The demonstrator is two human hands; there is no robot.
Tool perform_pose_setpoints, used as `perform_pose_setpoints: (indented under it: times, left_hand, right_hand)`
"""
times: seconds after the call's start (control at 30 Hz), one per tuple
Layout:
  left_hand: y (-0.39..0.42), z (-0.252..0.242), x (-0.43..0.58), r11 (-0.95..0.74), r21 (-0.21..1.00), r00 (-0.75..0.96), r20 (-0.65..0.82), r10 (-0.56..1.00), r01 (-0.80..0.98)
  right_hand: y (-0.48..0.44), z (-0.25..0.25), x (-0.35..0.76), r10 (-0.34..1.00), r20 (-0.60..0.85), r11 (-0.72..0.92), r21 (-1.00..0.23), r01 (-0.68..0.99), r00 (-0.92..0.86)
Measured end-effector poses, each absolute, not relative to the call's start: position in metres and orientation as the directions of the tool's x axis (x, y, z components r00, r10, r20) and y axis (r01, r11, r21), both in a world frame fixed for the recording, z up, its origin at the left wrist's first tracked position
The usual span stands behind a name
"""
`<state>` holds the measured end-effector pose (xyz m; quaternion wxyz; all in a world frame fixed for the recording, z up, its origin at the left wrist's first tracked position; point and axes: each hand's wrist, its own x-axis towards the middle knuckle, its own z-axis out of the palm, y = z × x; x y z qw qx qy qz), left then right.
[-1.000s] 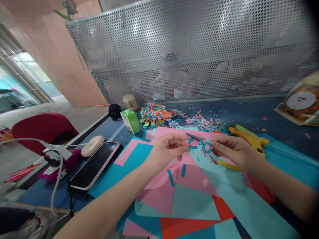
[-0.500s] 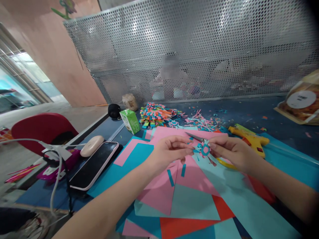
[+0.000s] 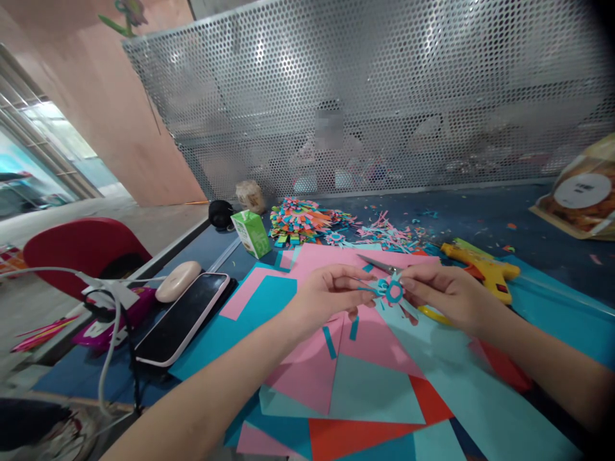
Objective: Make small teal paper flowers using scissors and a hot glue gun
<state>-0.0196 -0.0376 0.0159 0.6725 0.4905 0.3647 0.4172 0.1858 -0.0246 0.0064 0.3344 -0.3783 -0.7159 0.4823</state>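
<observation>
My right hand (image 3: 444,294) pinches a small blue paper ring with fringed strips (image 3: 394,292) just above the table. My left hand (image 3: 327,298) is closed in a pinch on a thin blue strip (image 3: 369,289) that touches the ring's left side. Both hands hover over overlapping pink, blue and red paper sheets (image 3: 365,378). Scissors with a yellow handle (image 3: 384,264) lie on the pink sheet just behind and under my right hand. Two loose blue strips (image 3: 341,336) lie on the pink paper below my left hand.
A yellow glue gun (image 3: 483,269) lies right of my hands. A pile of coloured paper cuttings (image 3: 300,221) and a green carton (image 3: 252,234) sit behind. A phone (image 3: 185,317) and white case (image 3: 177,280) lie left. A snack bag (image 3: 583,198) is far right, a perforated metal screen (image 3: 384,96) behind.
My left hand has moved right and brought its blue strip up against the ring. The right hand with the ring shifted slightly left.
</observation>
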Motion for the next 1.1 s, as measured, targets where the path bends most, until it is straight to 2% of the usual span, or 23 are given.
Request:
perform_pose_setpoints:
  times: [0.13, 0.77, 0.93, 1.1]
  left_hand:
    - [-0.037, 0.015, -0.019, 0.173, 0.959, 0.353, -0.086, 0.932, -0.223]
    - [-0.039, 0.015, -0.020, 0.186, 0.955, 0.400, -0.081, 0.913, -0.232]
    - [-0.037, 0.013, -0.020, 0.207, 0.954, 0.404, -0.104, 0.909, -0.218]
    - [-0.036, 0.013, -0.020, 0.213, 0.959, 0.398, -0.124, 0.909, -0.187]
  right_hand:
    - [-0.025, 0.007, 0.185, 0.874, 0.101, 0.232, -0.946, 0.226, -0.475]
    - [-0.027, 0.008, 0.183, 0.880, 0.053, 0.182, -0.956, 0.231, -0.472]
    - [-0.028, 0.005, 0.184, 0.905, 0.051, 0.176, -0.948, 0.264, -0.422]
    - [-0.027, 0.001, 0.185, 0.910, 0.084, 0.219, -0.928, 0.300, -0.405]
